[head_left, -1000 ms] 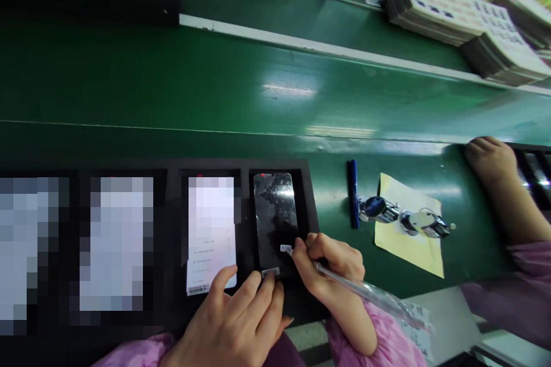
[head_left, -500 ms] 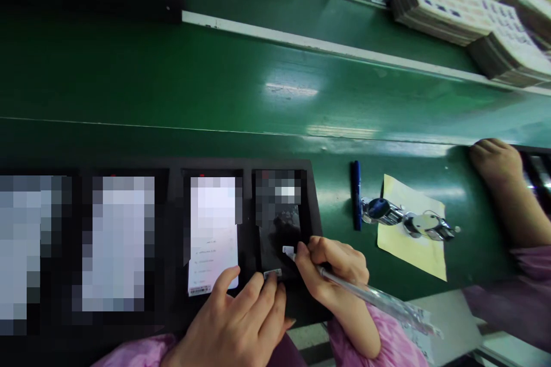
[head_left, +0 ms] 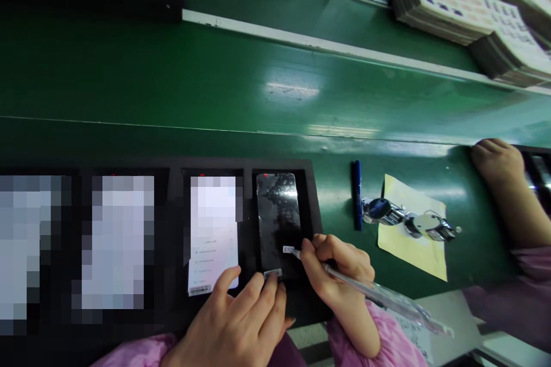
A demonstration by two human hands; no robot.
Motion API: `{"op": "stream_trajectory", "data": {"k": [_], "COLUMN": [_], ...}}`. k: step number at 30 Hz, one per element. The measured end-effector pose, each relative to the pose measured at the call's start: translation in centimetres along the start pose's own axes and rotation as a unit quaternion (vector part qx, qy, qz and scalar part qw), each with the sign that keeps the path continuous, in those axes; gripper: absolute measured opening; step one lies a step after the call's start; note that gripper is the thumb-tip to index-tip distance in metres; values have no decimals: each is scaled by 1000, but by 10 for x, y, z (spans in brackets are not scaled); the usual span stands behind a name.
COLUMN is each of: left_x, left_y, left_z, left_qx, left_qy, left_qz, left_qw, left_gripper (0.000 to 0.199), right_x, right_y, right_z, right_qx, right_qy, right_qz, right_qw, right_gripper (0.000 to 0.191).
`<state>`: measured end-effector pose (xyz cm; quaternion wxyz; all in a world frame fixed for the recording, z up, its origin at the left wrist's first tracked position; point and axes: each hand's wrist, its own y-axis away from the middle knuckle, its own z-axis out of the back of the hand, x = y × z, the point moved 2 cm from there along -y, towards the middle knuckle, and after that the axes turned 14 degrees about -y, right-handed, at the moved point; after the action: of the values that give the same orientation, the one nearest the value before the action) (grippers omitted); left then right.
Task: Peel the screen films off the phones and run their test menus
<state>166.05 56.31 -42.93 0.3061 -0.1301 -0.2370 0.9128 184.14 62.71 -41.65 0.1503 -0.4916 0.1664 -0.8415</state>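
A phone with a dark screen (head_left: pixel 278 212) lies in the rightmost slot of a black tray (head_left: pixel 247 218). One small white label (head_left: pixel 288 249) is on its screen, and a barcode label (head_left: pixel 272 273) sits at its lower edge. My left hand (head_left: pixel 241 309) rests palm down with its fingers spread, fingertips touching the phone's lower edge by the barcode label. Wrapped in the fingers of my right hand (head_left: pixel 338 266) is a clear pen (head_left: pixel 379 295), its tip at the right side of the small label.
Left of my hands, a phone with a lit white screen (head_left: pixel 213 229) lies in the tray. A blue pen (head_left: pixel 357 195) and two metal stamps (head_left: pixel 383 211) lie right, partly on yellow paper (head_left: pixel 408 258). Another person's hand (head_left: pixel 497 163) rests far right. Stacked sheets (head_left: pixel 447 6) stand behind.
My right hand has shifted slightly right with the pen, uncovering more of the small label. The left hand stays in place.
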Motion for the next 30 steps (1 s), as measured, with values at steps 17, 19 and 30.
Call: {"op": "stream_trajectory", "data": {"k": [17, 19, 30], "left_x": [0, 0, 1], "left_y": [-1, -1, -1], "left_z": [-1, 0, -1], "left_qx": [1, 2, 0], "left_qy": [-6, -5, -9], "left_qz": [-7, -6, -8], "left_qw": [1000, 1000, 1000], "left_gripper": [26, 26, 25], "right_x": [0, 0, -1], "right_y": [-1, -1, -1], "right_z": [0, 0, 1], "right_qx": [0, 4, 19], "right_qy": [2, 4, -6], "right_qz": [-7, -5, 5], "right_qw": [1000, 1000, 1000], "right_gripper": [44, 43, 44]}}
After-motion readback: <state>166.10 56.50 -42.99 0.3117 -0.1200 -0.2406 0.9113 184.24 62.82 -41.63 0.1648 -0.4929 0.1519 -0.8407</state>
